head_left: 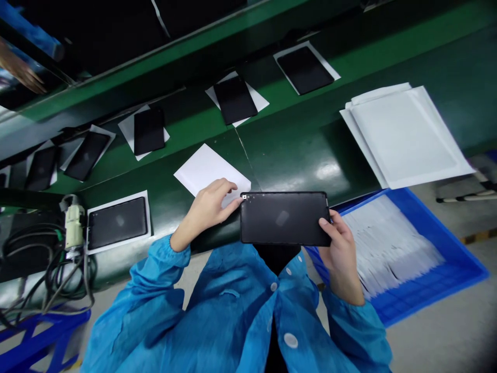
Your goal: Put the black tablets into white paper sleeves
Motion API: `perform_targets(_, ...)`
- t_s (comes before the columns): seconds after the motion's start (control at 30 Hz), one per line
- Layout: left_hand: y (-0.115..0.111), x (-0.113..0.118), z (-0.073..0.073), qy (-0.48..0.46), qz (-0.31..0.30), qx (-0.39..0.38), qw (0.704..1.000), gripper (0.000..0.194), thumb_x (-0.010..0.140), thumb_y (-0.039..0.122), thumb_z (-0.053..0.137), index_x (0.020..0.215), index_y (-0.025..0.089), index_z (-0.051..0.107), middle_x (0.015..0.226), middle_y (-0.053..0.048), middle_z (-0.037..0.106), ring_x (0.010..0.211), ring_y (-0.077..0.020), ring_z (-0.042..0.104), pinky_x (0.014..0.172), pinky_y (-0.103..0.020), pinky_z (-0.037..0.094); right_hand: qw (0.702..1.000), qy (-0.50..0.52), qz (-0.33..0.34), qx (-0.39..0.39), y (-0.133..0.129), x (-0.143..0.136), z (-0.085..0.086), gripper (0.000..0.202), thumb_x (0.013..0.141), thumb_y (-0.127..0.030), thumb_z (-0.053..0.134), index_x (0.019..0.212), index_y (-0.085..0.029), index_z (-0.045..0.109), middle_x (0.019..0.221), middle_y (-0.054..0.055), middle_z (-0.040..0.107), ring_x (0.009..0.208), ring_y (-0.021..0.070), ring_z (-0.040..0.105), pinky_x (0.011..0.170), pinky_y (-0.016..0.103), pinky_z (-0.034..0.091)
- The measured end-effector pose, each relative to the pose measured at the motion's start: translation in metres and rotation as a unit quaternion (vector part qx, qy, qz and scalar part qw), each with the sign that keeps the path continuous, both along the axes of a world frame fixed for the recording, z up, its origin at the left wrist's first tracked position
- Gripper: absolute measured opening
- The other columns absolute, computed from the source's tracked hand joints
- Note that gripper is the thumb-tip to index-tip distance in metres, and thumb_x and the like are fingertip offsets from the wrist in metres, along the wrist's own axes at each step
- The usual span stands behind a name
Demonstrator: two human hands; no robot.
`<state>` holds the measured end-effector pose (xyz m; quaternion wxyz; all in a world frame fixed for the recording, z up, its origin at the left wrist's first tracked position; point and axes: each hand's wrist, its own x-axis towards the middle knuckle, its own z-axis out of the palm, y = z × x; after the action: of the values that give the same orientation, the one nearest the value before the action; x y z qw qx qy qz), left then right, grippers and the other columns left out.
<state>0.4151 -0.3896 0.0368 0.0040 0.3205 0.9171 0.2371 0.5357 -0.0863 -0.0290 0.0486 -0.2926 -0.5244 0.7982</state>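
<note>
Head view: right hand point(341, 248) grips the black tablet point(284, 217) by its edge to steady it, while left hand point(207, 204) fingers pinch its corner above the white sheet point(202, 168).

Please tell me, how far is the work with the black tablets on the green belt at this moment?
Done: several tablets already lie on white sheets along the green belt. In hand: the left hand and right hand hold one black tablet at its ends, above the belt's near edge. Left: an empty white sheet lies on the belt; more sheets fill the blue bin.

Bright blue smock, elastic cuffs, white snap buttons — bare hands
</note>
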Motion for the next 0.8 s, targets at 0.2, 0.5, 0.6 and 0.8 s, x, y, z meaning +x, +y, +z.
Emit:
perform_targets(0.2,-0.027,0.014,-0.011,-0.022,0.027,-0.055,0.998,0.02,0.104,0.036,0.057,0.109,0.018,0.064,0.101,-0.009,0.069,0.095,-0.0251,0.066,0.084,-0.037,0.054,1.0,-0.006,-0.015,-0.002,0.006,0.002,-0.009,0.037,0.072,-0.042,0.092,0.099,-0.028,0.072,0.096,-0.001,0.078,0.094,0.0252,0.075,0.092,0.039,0.059)
perform_targets(0.5,0.003,0.029,-0.02,0.009,-0.005,-0.204,0.979,0.018,0.102,0.032,0.06,0.106,0.016,0.068,0.11,-0.016,0.069,0.107,-0.033,0.061,0.088,-0.044,0.054,0.994,0.02,-0.102,0.032,-0.003,0.007,-0.021,0.028,0.075,-0.036,0.088,0.096,-0.027,0.07,0.095,-0.004,0.076,0.087,0.0176,0.072,0.084,0.03,0.058)
perform_targets(0.6,0.018,0.026,-0.015,0.006,-0.018,-0.261,0.965,0.015,0.103,0.021,0.055,0.1,0.016,0.068,0.098,-0.015,0.068,0.1,-0.0314,0.063,0.079,-0.04,0.054,0.987,0.044,-0.139,0.062,-0.012,0.014,-0.022,0.024,0.08,-0.032,0.083,0.099,-0.028,0.07,0.098,-0.003,0.077,0.095,0.0189,0.073,0.093,0.033,0.057)
perform_targets(0.8,0.04,0.026,-0.004,-0.011,-0.042,-0.337,0.941,0.024,0.1,0.003,0.051,0.115,0.013,0.067,0.099,-0.015,0.07,0.097,-0.0303,0.067,0.063,-0.032,0.05,0.98,0.034,-0.192,0.042,-0.027,0.034,-0.018,0.024,0.08,-0.031,0.083,0.101,-0.029,0.072,0.102,-0.003,0.079,0.1,0.0192,0.074,0.099,0.035,0.057)
